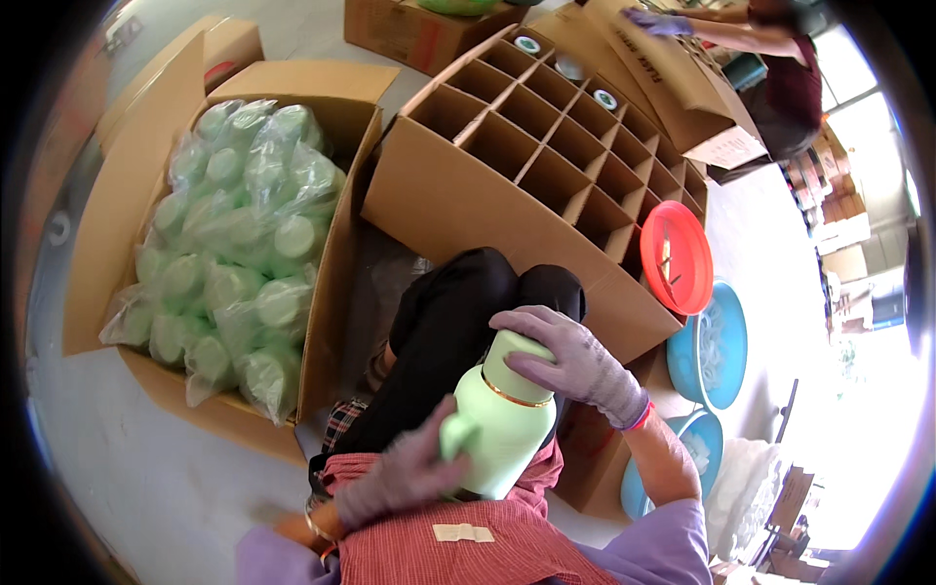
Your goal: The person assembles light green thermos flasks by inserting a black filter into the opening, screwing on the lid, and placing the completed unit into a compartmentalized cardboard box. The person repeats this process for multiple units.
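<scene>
A pale green vacuum flask (504, 434) with a thin gold ring below its lid leans tilted on my lap. The thumb and fingers of my gloved right hand (570, 361) close round the flask's lid (517, 365). On the flask's left side, my gloved left hand (405, 475) is smeared by motion. A rounded green part (458, 435), which looks like the handle, shows between its thumb and fingers. Whether that hand grips it is too blurred to tell.
At left stands an open carton (336, 244) of green items in clear bags. Ahead is a divided carton (487, 195), a few cells holding round-topped items. A red basin (676, 255) rests at its right corner, near blue tubs (726, 341). A co-worker (785, 93) handles cardboard at far right.
</scene>
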